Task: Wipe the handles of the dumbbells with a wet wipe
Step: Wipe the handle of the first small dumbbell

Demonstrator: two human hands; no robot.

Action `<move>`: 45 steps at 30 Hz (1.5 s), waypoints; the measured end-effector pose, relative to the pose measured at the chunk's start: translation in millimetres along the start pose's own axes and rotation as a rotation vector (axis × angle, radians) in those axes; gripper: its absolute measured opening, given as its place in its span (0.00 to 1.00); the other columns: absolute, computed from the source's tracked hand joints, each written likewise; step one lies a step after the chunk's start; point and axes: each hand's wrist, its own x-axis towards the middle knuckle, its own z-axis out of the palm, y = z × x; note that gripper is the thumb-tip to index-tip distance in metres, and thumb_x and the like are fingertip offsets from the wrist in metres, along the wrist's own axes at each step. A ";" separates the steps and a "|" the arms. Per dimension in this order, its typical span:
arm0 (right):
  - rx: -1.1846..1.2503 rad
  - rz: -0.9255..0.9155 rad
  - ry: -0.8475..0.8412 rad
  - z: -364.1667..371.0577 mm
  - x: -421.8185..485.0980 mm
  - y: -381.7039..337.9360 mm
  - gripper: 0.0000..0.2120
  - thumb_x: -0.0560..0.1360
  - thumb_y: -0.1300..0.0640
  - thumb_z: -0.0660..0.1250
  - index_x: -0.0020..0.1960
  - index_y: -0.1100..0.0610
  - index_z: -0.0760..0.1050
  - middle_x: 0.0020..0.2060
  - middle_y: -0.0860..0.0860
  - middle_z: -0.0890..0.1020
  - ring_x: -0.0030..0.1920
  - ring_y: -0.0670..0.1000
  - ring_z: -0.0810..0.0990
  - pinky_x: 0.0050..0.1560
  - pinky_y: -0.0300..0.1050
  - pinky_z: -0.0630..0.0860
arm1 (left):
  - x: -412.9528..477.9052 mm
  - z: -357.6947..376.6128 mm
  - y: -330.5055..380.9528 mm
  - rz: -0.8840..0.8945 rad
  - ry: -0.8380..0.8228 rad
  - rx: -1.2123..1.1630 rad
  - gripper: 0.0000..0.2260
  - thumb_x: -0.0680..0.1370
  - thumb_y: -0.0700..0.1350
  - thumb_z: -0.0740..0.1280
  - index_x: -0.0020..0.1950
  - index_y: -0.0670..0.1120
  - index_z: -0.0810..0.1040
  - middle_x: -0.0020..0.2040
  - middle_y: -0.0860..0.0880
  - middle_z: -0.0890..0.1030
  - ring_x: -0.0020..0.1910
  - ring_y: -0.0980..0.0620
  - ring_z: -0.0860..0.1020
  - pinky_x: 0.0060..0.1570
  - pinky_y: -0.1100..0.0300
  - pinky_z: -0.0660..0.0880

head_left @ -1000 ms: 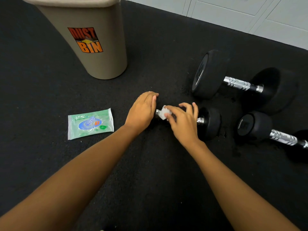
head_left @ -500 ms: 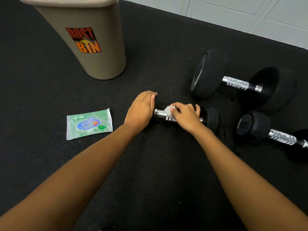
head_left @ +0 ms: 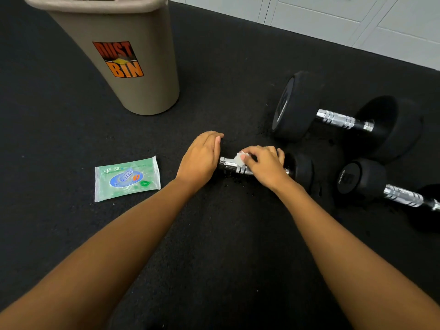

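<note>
A small black dumbbell [head_left: 300,168] lies on the black floor mat in the middle of the head view. Its chrome handle [head_left: 229,165] shows between my hands. My left hand [head_left: 201,158] covers and grips the dumbbell's left head, which is hidden. My right hand [head_left: 265,164] presses a crumpled white wet wipe [head_left: 239,158] onto the handle. A large dumbbell [head_left: 297,106] with a chrome handle lies behind to the right. A third dumbbell [head_left: 360,179] lies at the right edge.
A beige dust bin [head_left: 123,55] with an orange label stands at the back left. A green pack of wet wipes [head_left: 127,178] lies flat left of my left hand. White cabinet fronts [head_left: 333,17] border the mat at the back right.
My right hand slid with the wipe to the right along the handle, uncovering more chrome next to my left hand. My left hand stayed on the left head.
</note>
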 end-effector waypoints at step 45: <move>0.107 -0.125 0.233 10.7 -6.0 -8.4 0.09 0.75 0.66 0.61 0.49 0.60 0.80 0.49 0.53 0.79 0.50 0.48 0.71 0.48 0.33 0.63 | 2.9 0.4 -0.5 -0.032 -0.020 -0.012 0.16 0.82 0.44 0.50 0.64 0.40 0.72 0.62 0.43 0.75 0.64 0.49 0.69 0.64 0.60 0.62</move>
